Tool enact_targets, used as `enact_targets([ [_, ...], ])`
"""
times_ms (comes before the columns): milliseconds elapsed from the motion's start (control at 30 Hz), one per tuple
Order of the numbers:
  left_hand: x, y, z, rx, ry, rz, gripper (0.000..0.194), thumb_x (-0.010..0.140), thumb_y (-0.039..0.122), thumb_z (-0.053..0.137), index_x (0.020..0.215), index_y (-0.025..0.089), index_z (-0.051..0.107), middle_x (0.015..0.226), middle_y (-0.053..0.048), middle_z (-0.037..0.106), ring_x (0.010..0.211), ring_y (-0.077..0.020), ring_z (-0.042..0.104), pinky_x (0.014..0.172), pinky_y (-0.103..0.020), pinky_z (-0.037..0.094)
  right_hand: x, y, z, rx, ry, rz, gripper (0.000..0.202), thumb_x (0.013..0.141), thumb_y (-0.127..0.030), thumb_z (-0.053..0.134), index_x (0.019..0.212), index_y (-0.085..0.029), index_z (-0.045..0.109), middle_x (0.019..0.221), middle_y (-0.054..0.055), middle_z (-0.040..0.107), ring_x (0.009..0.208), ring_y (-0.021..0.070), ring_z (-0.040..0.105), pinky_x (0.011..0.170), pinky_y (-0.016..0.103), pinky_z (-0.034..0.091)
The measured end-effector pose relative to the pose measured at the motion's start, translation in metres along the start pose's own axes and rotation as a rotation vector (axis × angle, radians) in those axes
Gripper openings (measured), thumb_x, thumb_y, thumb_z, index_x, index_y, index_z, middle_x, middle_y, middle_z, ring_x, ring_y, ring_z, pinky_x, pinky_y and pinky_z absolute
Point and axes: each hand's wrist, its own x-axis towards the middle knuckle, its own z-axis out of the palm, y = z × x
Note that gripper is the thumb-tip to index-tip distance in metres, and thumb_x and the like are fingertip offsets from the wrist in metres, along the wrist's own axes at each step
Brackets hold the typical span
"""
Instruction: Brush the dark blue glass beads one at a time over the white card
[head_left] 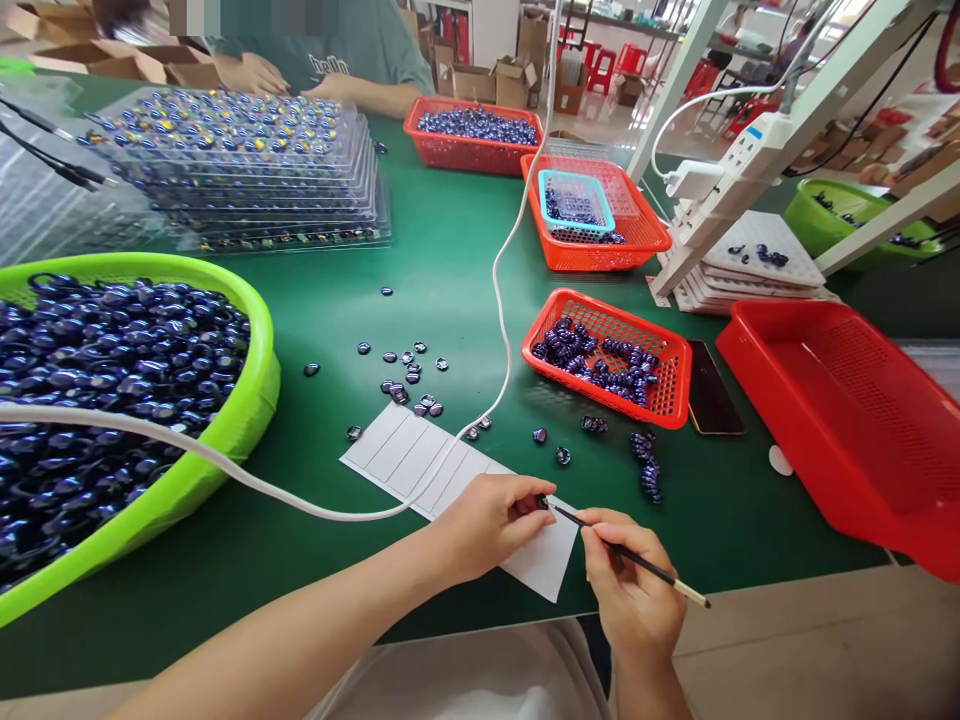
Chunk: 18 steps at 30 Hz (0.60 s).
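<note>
My left hand (495,522) pinches a small dark shiny piece (542,502) between thumb and fingers, above a white ruled paper strip (397,450). In my right hand (634,575) is a thin paintbrush (652,568) with a black and pale handle, held like a pen. Its tip points left and reaches the piece; whether it touches cannot be made out. Loose dark glossy pieces (412,375) lie beyond the strip. A short row of stacked dark pieces (646,467) rests to the right, near an orange-red basket (536,365) holding more such rows.
A large green basket (262,340) heaped with dark pieces stands left. A white cable (501,290) crosses the table and strip. Stacked clear trays (300,200) sit at the back left, before a co-worker (322,60). An empty red tray (862,400) and a phone (712,390) are right.
</note>
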Motion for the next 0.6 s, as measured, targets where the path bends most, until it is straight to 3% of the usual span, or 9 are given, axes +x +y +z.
enact_targets([
  [600, -0.0003, 0.0001, 0.0005, -0.022, 0.001, -0.012, 0.038, 0.085, 0.031, 0.064, 0.115, 0.012, 0.074, 0.079, -0.005, 0.073, 0.064, -0.0144, 0.062, 0.060, -0.023, 0.048, -0.0019, 0.0031, -0.0005, -0.035, -0.025, -0.023, 0.025, 0.087, -0.004, 0.067, 0.101, -0.024, 0.066, 0.102, 0.005, 0.075, 0.096, 0.0175, 0.074, 0.076, 0.027, 0.064],
])
